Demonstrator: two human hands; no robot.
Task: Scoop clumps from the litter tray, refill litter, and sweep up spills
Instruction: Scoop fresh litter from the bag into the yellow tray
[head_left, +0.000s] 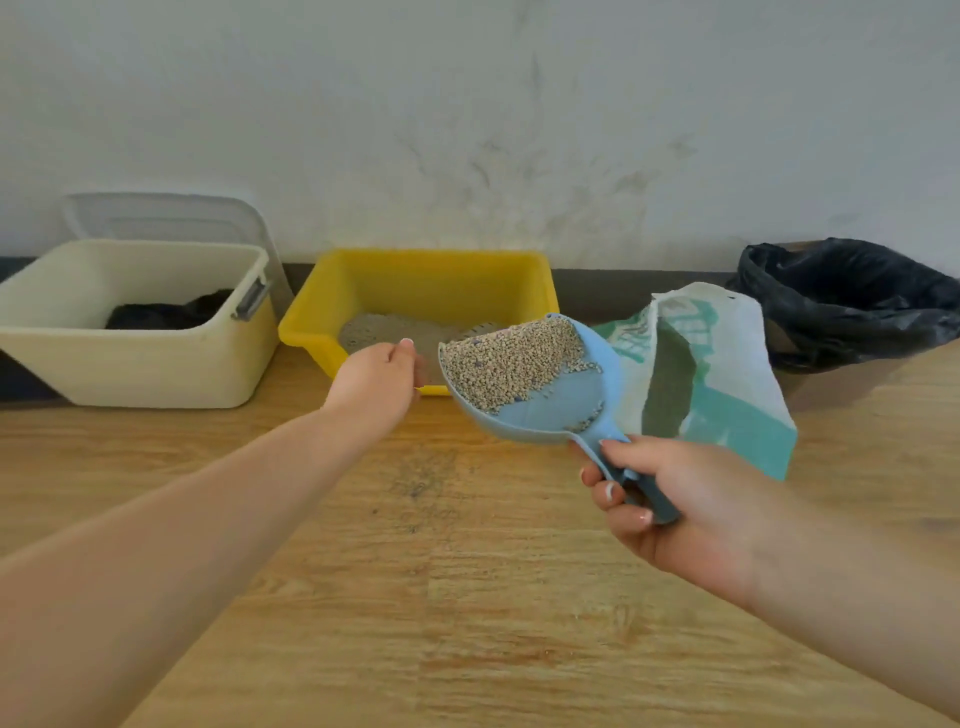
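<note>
My right hand (670, 499) is curled round the handle of the blue scoop (540, 384), which is loaded with a heap of tan litter granules (506, 361) and held above the near right corner of the yellow litter tray (415, 286). My left hand (376, 382) reaches to the tray's near rim, but I cannot tell whether its fingers grip it. The white-and-green litter bag (727, 384) lies just right of the tray, a black bin bag (852, 301) beyond it, a cream storage box (135, 322) at left.
</note>
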